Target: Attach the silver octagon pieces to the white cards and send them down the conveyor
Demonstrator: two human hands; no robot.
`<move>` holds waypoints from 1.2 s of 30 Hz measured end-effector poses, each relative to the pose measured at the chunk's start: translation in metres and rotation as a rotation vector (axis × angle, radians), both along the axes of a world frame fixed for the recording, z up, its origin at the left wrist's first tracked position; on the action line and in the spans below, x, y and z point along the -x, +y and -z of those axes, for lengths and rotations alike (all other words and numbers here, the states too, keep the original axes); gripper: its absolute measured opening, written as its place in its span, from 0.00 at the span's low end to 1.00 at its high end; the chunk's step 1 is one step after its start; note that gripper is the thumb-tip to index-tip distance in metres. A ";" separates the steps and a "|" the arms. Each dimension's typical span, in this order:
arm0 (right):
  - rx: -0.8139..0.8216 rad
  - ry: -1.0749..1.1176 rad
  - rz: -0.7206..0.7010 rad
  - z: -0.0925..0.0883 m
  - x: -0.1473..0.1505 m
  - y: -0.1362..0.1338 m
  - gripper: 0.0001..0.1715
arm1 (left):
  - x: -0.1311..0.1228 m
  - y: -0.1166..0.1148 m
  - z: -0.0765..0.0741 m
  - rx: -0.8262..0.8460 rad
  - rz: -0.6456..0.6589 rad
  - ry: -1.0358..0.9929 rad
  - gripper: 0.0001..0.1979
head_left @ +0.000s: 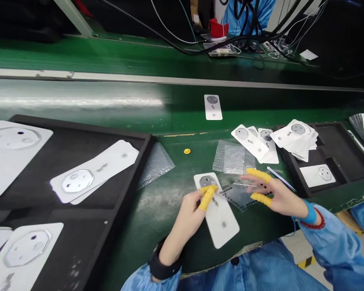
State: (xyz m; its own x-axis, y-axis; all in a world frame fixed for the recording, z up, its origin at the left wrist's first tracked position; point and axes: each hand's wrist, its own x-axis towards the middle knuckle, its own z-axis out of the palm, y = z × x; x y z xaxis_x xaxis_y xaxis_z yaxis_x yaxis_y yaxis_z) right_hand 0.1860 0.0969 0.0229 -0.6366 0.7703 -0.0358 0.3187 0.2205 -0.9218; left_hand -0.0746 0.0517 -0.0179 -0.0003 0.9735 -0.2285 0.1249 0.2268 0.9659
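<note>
Currently, a white die-cut card [223,222] with a round grey centre, firmly pinched by the left hand [188,218], thumb beneath and yellow finger cots [208,197] pressed on its face. Right of the card, the right hand [280,200], released and spread wide, fingers apart above a clear dotted film [239,198], with no visible hold on it.

Also right of the card, slim tweezers [280,178], almost touching the right hand's fingers. Beyond the card, a sheet of bubble wrap [232,157], and farther right, a loose fanned stack of white cards [294,135] overhanging the rim of a black foam tray [346,149]. Directly beyond the card, a lone white card [213,107] on the green workbench [157,202], and a small yellow disc [187,151] just to the left of the bubble wrap. Left of the card, a larger black foam tray [109,131] holding more white cards.

Possible trouble, by judgement: a smudged or creased card from the firm pinch on its face; a slipped card from the smooth cots; a scratch from the tweezers' fine tips, so close to the fingers; a slide from the stack, given its overhang; and a stuck or misplaced film, given its thinness and static cling.
</note>
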 end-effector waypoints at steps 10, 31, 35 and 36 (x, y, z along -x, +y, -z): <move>-0.103 -0.142 -0.203 -0.010 -0.001 0.055 0.38 | -0.050 -0.001 -0.001 0.062 0.109 -0.279 0.20; -0.956 -0.437 -0.127 0.045 0.052 -0.018 0.14 | -0.041 -0.002 0.031 0.111 -0.116 -0.156 0.12; -0.938 -0.577 -0.125 0.048 0.055 -0.013 0.12 | -0.033 -0.001 0.048 0.134 -0.101 -0.093 0.09; -0.935 -0.590 -0.117 0.049 0.056 -0.013 0.12 | -0.030 -0.001 0.051 0.143 -0.091 -0.061 0.10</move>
State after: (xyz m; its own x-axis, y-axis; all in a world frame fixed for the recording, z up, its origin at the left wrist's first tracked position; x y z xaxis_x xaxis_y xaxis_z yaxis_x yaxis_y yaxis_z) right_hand 0.1299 0.0843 -0.0262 -0.7815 0.5888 0.2064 0.5846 0.8066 -0.0877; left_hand -0.0443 0.0504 -0.0690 -0.0693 0.9276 -0.3670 0.0401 0.3702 0.9281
